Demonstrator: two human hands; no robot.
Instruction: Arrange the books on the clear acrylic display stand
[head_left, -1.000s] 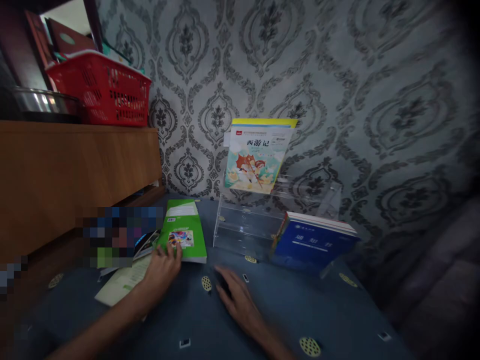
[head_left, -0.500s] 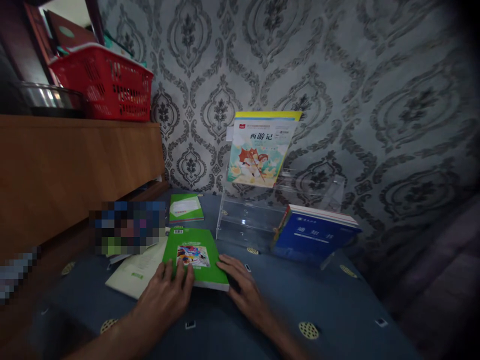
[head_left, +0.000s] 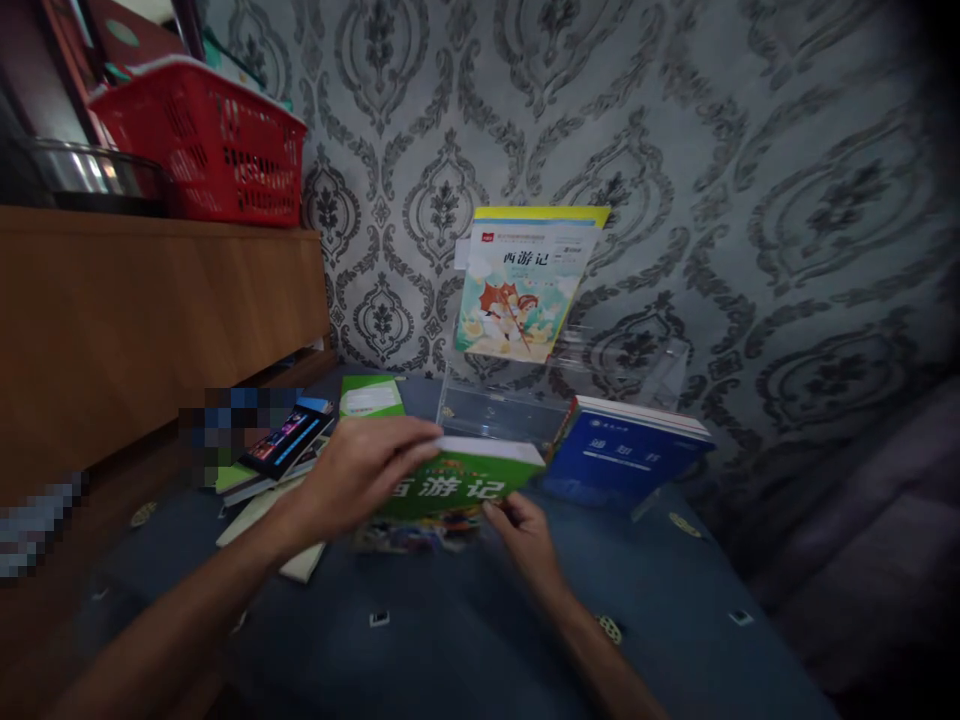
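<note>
Grey wall with dark medallion patterns (head_left: 390,60) formed the backdrop. In front of it stood a table with a dark blue cover (head_left: 675,620). On the table, a clear acrylic tiered stand (head_left: 487,410) held a white book with a yellow top border (head_left: 525,290) high up and a blue-covered book (head_left: 622,460) lower right, both leaning back.

Thick green book with white lettering (head_left: 450,488): held in front of the stand, cover toward the camera, white page edges uppermost. Lower part blurred; contact with the table could not be told.

Left forearm ran up from lower left, crossing a cream booklet (head_left: 304,563). Left hand (head_left: 360,470): palm side turned inward, index finger extended to the book's top edge, thumb just below it on the cover, pinching the upper left corner.

Right forearm rose from lower right. Right hand (head_left: 529,535): fingers curled at the book's lower right side, thumb tip pressed on the cover.
</note>
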